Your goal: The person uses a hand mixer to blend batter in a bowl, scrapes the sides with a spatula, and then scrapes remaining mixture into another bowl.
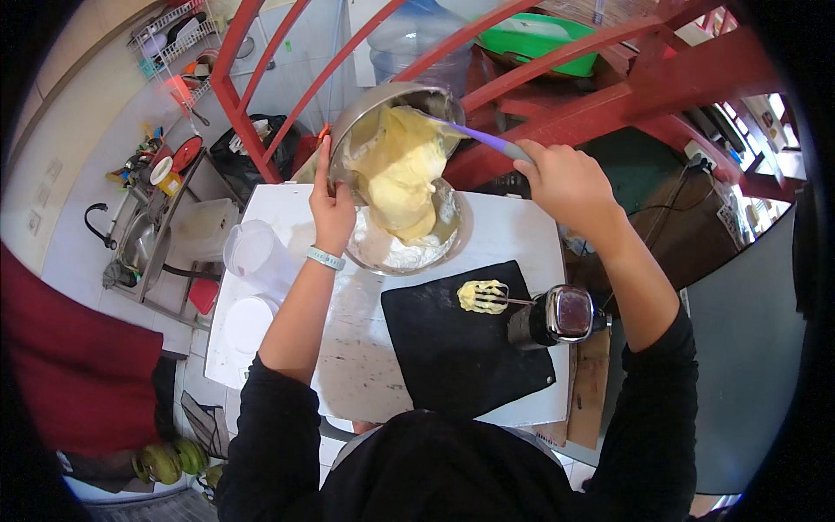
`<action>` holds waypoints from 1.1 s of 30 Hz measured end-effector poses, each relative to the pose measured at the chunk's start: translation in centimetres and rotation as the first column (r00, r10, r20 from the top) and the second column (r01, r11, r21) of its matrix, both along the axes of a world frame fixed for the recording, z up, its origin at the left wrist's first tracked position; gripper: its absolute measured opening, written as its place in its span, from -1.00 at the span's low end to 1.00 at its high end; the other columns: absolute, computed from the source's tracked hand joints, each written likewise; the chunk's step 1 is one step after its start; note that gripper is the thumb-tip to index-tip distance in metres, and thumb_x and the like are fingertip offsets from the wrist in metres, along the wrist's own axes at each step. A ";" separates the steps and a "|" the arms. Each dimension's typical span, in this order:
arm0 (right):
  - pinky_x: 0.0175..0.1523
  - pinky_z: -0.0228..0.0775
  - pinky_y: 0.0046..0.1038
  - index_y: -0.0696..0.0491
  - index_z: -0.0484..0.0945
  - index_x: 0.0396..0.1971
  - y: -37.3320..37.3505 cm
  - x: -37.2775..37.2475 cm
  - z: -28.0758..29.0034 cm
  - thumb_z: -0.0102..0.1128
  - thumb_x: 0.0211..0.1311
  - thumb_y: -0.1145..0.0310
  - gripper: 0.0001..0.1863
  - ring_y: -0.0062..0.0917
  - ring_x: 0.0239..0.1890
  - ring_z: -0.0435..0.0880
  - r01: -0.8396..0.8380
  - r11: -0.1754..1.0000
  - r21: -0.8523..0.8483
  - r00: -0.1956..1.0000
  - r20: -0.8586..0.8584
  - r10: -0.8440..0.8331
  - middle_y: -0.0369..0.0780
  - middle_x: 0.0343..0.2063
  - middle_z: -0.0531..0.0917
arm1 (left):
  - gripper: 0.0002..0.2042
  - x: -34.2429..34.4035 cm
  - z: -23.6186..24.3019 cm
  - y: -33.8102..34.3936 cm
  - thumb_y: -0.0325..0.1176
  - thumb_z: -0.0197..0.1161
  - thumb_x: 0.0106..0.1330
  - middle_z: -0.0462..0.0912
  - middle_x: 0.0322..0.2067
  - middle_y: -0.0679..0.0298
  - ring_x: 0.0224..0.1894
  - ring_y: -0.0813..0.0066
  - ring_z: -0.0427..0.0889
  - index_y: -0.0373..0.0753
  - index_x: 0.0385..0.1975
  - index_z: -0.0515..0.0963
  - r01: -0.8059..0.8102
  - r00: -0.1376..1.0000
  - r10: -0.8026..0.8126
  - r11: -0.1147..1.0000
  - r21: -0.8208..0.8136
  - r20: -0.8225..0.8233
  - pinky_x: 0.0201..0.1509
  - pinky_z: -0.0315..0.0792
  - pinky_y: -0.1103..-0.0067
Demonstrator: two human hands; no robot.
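My left hand (332, 206) grips the side of a metal mixing bowl (350, 115), tipped so its mouth faces me. Pale yellow batter (404, 178) slides out of it in a thick mass, into a second metal bowl (458, 230) beneath, where white powder (409, 256) shows. My right hand (570, 181) is closed around the handle of a spatula (491, 141) with a purple shaft. Its blade reaches into the batter and is partly covered. Nearer me, a hand mixer (557, 317) rests on a black cloth (426, 348), its beaters (484, 297) coated with batter.
A clear plastic pitcher (252, 246) and a white round lid or tub (250, 326) stand along the left of the white table (348, 365). Red railings (591, 113) rise just behind the bowls. A sink (139, 235) is farther left.
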State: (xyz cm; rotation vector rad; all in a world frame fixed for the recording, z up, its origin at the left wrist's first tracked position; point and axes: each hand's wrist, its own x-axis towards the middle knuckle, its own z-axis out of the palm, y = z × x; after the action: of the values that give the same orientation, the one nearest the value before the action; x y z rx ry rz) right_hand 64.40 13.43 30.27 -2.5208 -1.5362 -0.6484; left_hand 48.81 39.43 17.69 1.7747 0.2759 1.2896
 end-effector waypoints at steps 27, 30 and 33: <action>-0.36 0.45 -0.28 -0.08 0.56 -0.17 -2.0 -2.0 -4.7 0.01 0.18 0.02 -0.64 -0.24 -0.50 0.61 -0.157 0.981 -0.114 0.976 -0.172 0.136 -0.14 -0.57 0.59 | -0.27 0.5 3.8 3.8 -0.76 -0.23 0.05 0.34 0.14 0.05 -0.13 0.49 0.50 -0.06 0.32 0.02 -0.031 0.999 0.035 0.995 0.100 -0.038 -0.15 0.34 0.72; -0.34 0.41 -0.28 -0.02 0.55 -0.12 -2.2 -2.3 -3.3 0.02 0.21 0.09 -0.65 -0.19 -0.47 0.60 -0.117 0.993 -0.002 0.899 -0.424 0.105 -0.06 -0.55 0.59 | -0.25 -0.3 3.3 4.2 -0.79 -0.26 0.04 0.25 0.18 0.13 0.16 0.38 0.32 -0.10 0.33 -0.04 0.054 0.998 -0.054 0.997 0.064 0.010 0.14 0.23 0.65; -0.32 0.37 -0.28 0.08 0.53 -0.13 -0.9 -2.9 -3.2 0.03 0.22 0.18 -0.66 -0.17 -0.47 0.59 -0.062 0.984 0.169 0.734 -0.660 0.160 0.01 -0.54 0.58 | -0.25 0.2 3.8 3.4 -0.79 -0.25 0.03 0.24 0.19 0.13 0.18 0.37 0.30 -0.11 0.32 -0.04 0.040 0.997 -0.037 0.998 -0.040 0.073 0.17 0.24 0.63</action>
State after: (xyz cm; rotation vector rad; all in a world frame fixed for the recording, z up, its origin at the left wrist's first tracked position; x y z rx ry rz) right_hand 61.47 12.49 27.07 -2.1577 -1.2826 0.1842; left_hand 49.00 42.86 21.53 1.6871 0.2253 1.3082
